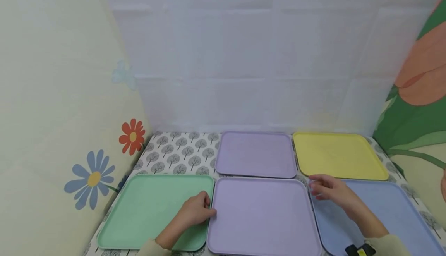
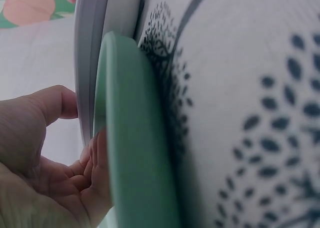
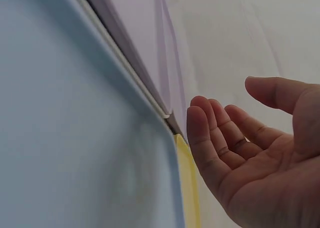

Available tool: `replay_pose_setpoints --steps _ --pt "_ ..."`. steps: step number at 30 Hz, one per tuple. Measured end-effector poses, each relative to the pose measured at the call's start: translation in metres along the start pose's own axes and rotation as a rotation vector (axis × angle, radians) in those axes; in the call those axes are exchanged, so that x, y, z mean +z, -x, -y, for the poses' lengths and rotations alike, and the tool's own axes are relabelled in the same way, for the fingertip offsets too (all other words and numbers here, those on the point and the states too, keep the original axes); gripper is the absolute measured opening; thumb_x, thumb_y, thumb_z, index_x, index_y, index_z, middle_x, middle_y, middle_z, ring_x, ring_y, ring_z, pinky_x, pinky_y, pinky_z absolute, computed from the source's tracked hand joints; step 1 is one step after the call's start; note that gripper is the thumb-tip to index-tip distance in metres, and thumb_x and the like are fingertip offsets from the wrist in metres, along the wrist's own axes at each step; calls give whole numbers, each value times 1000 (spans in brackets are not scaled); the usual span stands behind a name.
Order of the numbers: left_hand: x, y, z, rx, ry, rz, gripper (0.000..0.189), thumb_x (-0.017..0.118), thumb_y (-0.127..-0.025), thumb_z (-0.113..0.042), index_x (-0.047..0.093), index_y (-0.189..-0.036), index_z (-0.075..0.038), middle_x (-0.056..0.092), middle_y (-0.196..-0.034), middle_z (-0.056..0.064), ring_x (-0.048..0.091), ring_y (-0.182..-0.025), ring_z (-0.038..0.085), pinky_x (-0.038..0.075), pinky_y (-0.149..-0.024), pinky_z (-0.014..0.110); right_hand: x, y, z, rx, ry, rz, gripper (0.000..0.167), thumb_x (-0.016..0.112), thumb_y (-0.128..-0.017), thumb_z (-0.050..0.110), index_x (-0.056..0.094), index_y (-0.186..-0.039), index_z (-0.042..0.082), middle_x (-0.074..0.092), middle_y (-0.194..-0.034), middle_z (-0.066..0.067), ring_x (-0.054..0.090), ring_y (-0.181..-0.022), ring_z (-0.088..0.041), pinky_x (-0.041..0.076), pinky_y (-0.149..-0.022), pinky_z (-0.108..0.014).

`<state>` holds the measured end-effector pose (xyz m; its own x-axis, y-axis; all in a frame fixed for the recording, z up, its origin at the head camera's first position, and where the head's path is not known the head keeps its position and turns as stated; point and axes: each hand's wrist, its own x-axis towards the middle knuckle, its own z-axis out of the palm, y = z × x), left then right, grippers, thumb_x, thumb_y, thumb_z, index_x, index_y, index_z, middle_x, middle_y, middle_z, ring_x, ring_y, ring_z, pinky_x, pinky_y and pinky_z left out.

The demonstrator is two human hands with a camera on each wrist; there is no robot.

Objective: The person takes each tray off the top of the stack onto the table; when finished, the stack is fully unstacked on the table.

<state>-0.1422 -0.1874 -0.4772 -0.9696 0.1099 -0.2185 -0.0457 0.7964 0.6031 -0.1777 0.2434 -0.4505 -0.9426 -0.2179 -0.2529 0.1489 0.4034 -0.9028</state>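
Note:
In the head view my left hand point(image 1: 196, 210) is at the left rim of the front purple tray point(image 1: 261, 217), beside the green tray point(image 1: 150, 209). Its thumb lies over the purple rim and the other fingers are curled against the outer side, pinching the edge, as the left wrist view shows with the purple tray point(image 2: 92, 32) standing beside the green rim point(image 2: 135, 118). My right hand point(image 1: 329, 190) hovers above the far left corner of the blue tray point(image 1: 376, 209). In the right wrist view its fingers point(image 3: 202, 138) are loosely bent, thumb apart, holding nothing.
A second purple tray point(image 1: 256, 154) and a yellow tray point(image 1: 339, 155) lie in the back row. A tree-print cloth point(image 1: 188, 151) covers the table. White sheeting point(image 1: 244, 54) hangs behind, with flower-patterned fabric point(image 1: 52, 93) at both sides.

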Motion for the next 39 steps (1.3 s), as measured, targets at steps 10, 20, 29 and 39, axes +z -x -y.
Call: replay_pose_setpoints --steps 10,20,29,39 --pt "1 1 0 18 -12 -20 28 68 -67 -23 49 -83 -11 51 -66 -1 51 -50 12 40 -46 26 8 13 -18 -39 -66 16 58 61 -89 26 41 -132 -8 60 -107 -18 62 -90 -17 54 -76 -32" --pt "-1 4 -3 26 -28 -38 29 69 -65 -22 49 -83 -10 50 -65 -1 48 -54 13 38 -47 26 14 22 -27 -21 -26 -52 55 64 -86 20 45 -129 -8 61 -103 -15 62 -84 -14 55 -72 -29" --pt "-1 3 -4 18 -59 -51 29 68 -65 -24 48 -82 -11 50 -65 -1 46 -55 14 36 -47 26 20 28 -32 55 6 -84 55 67 -83 18 47 -129 -5 61 -103 -12 60 -85 -16 54 -68 -30" --pt "0 3 -5 7 -70 -50 29 68 -65 -25 48 -81 -11 49 -64 -1 45 -56 14 36 -48 25 27 27 -35 128 89 -116 56 70 -80 18 48 -126 -4 62 -95 -7 58 -80 -15 52 -65 -31"
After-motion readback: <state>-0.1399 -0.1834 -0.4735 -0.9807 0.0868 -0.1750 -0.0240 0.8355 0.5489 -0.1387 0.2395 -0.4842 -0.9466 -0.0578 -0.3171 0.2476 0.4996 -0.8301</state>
